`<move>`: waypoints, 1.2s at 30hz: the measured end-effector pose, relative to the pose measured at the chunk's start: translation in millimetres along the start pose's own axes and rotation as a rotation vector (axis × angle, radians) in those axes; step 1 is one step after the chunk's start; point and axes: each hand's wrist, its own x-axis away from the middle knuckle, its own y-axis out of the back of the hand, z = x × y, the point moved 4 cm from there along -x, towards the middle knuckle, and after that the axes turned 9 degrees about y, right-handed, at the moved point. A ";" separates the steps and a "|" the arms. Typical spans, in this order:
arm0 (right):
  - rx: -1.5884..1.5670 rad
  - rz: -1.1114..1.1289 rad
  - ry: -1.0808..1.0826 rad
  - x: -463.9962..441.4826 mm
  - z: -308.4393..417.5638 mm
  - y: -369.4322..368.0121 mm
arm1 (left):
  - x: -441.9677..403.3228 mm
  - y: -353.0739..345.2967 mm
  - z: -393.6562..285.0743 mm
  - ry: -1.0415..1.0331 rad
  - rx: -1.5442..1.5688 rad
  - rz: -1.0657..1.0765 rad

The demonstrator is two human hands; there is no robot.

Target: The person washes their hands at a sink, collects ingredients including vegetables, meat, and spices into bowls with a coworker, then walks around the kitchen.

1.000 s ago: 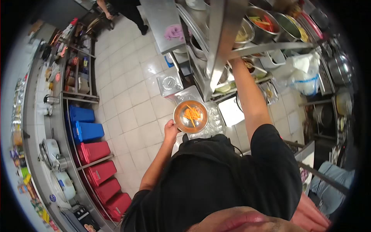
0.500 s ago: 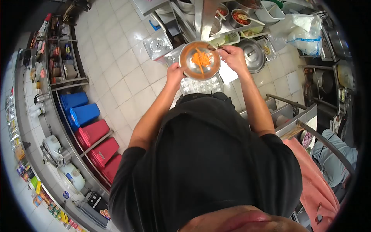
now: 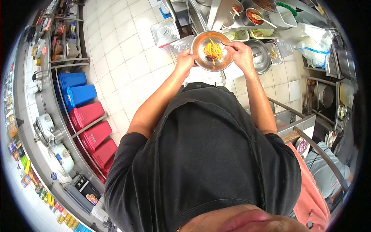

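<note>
A round metal bowl point(image 3: 201, 61) is held up in front of my chest. Orange and yellow strips point(image 3: 212, 50) lie inside it, with a small dark reddish-brown clump point(image 3: 210, 58) near them. My left hand point(image 3: 186, 62) grips the bowl's left rim, its fingers closed on it. At the right rim is my right hand point(image 3: 240, 54), fingers pinched together; a dark, thin thing, perhaps a spoon handle, shows at the fingertips over the bowl, too small to make out.
Beyond the bowl, a metal counter holds a pot of red food with a spoon point(image 3: 255, 17) and a white container point(image 3: 284, 17). A round metal lid point(image 3: 259, 56) lies right of my right hand. Blue bins point(image 3: 83, 96) and red bins point(image 3: 87, 116) line the left; a person in grey point(image 3: 326, 166) is at lower right.
My right hand has come back from the counter to the bowl's right rim. The dark clump now shows among the strips. The bowl is higher in view.
</note>
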 end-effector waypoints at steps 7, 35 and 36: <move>-0.049 -0.116 0.059 -5.3 6.3 7.1 | 11.2 -5.0 -1.0 -0.013 0.029 -0.055; -0.603 -0.996 0.413 -82.8 51.0 182.8 | 18.9 17.9 35.9 0.019 0.114 -0.137; -0.517 -0.952 0.483 -81.2 80.9 202.5 | 11.0 22.5 42.3 0.027 0.095 -0.129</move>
